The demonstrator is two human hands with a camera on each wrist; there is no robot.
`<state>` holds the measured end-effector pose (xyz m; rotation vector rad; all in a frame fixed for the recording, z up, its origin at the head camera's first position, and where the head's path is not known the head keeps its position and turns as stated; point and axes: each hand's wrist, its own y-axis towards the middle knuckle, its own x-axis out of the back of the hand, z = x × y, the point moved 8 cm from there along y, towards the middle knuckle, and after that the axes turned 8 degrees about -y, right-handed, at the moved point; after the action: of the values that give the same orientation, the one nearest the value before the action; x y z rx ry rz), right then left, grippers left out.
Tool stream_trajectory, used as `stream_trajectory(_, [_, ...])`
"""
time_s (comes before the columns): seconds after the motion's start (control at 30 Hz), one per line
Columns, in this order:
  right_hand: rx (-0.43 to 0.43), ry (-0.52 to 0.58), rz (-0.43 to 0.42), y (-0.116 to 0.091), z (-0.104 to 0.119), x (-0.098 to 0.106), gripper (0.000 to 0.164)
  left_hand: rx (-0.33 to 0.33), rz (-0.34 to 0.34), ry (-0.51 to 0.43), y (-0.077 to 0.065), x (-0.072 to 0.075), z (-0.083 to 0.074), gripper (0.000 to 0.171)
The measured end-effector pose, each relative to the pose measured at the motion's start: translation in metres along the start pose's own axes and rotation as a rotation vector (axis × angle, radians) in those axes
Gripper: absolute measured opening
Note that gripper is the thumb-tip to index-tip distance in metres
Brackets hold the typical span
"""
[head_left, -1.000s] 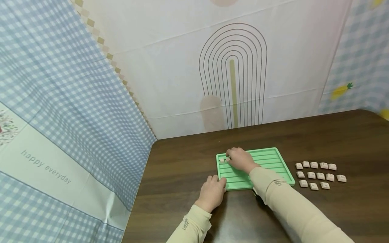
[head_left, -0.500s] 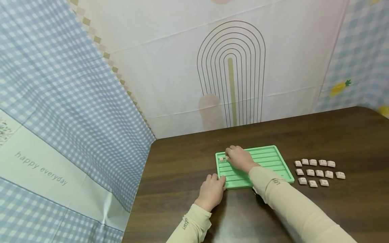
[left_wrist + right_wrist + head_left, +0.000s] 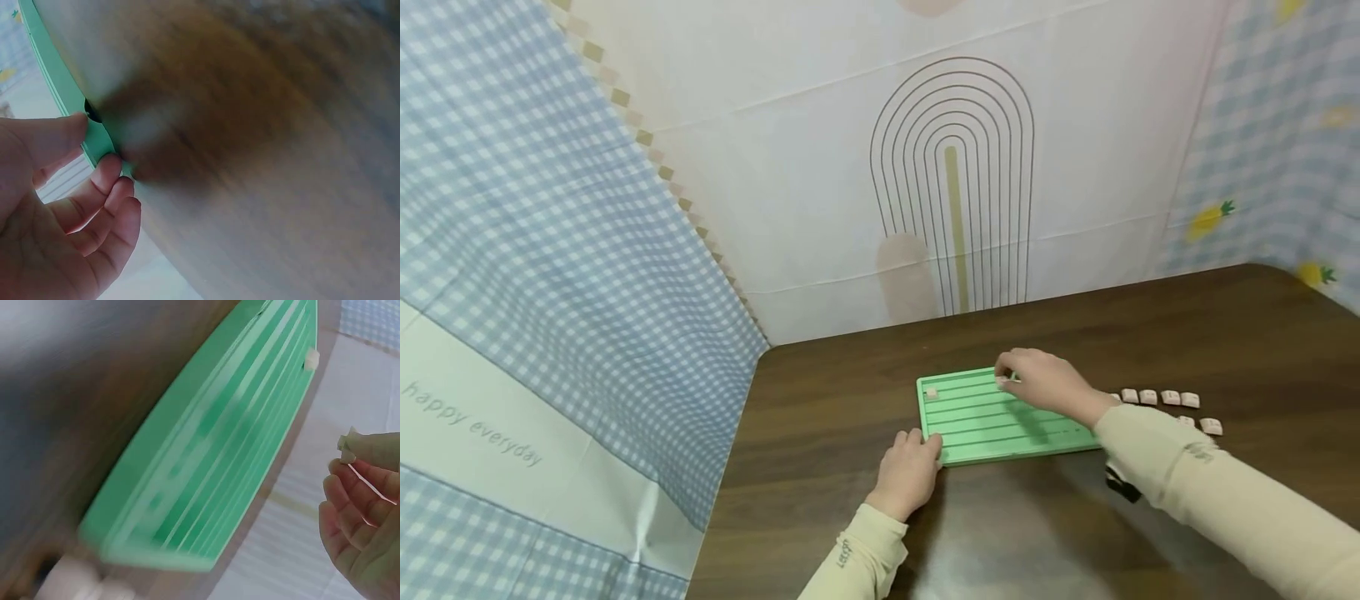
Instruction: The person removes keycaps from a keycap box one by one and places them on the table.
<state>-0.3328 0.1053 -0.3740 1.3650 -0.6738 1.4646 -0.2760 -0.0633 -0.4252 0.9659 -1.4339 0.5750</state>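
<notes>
A green ridged tray (image 3: 977,417) lies on the brown table. One white keycap (image 3: 932,393) sits in its top row at the far left; the right wrist view shows this same keycap (image 3: 311,359) near the tray's edge. Above the tray, my right hand (image 3: 1048,383) pinches another small pale keycap (image 3: 342,442) between thumb and fingertips, apart from the ridges. My left hand (image 3: 907,471) holds the tray's near left corner, and the left wrist view has its thumb (image 3: 62,134) and fingers against the green wall (image 3: 53,59).
Loose white keycaps (image 3: 1171,397) lie in rows right of the tray, partly hidden by my right sleeve (image 3: 1180,458). A printed cloth (image 3: 820,167) hangs behind the table, and a blue checked curtain (image 3: 647,275) hangs on the left.
My right hand has lifted from beside the left keycap and moved right over the tray, carrying a keycap. The left hand stays at the corner. The head view has shifted slightly.
</notes>
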Motion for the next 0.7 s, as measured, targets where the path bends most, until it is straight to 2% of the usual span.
stream_trajectory(0.17, [-0.052,-0.004,0.011,-0.043,-0.04,0.014,0.02,0.011,0.006,-0.013,-0.001,0.0,0.004,0.012])
stream_trajectory(0.37, [-0.161,-0.043,-0.007,-0.105,-0.1,0.026,0.02,0.013,0.006,-0.012,-0.001,0.0,0.006,0.011])
stream_trajectory(0.47, [-0.211,-0.079,0.033,-0.13,-0.123,0.024,0.02,0.007,0.001,-0.011,0.0,0.0,0.005,0.011])
stream_trajectory(0.57, [-0.24,-0.119,0.079,-0.147,-0.137,0.016,0.017,0.002,-0.004,-0.014,0.0,0.0,0.004,0.011])
stream_trajectory(0.7, [-0.256,-0.168,0.094,-0.16,-0.142,0.005,0.014,-0.003,-0.013,-0.013,0.001,-0.001,0.003,0.012])
